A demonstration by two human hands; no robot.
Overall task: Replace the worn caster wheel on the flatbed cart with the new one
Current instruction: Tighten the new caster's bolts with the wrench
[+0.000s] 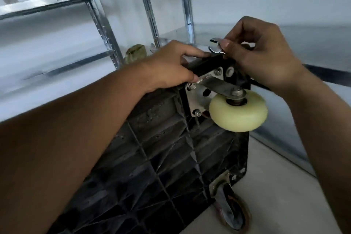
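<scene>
Nearest, below the cream wheel (238, 113), sits a dark, rusty wheel (231, 213) on the tipped black cart (152, 157). The cream wheel looks new and is at the cart's top corner. Left of it, the left hand (171, 66) grips the cart's edge. Above it, the right hand (262, 53) pinches a wrench (215, 47). I think its bolts need tightening, so the wrench must fit a nut next, though the wheel's arm crowds them. Behind it are metal shelves (106, 24).

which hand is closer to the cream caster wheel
Right. The right hand, holding a wrench, sits just above the cream wheel. The left hand grips the edge of the cart farther left, beyond the mounting plate.
</scene>
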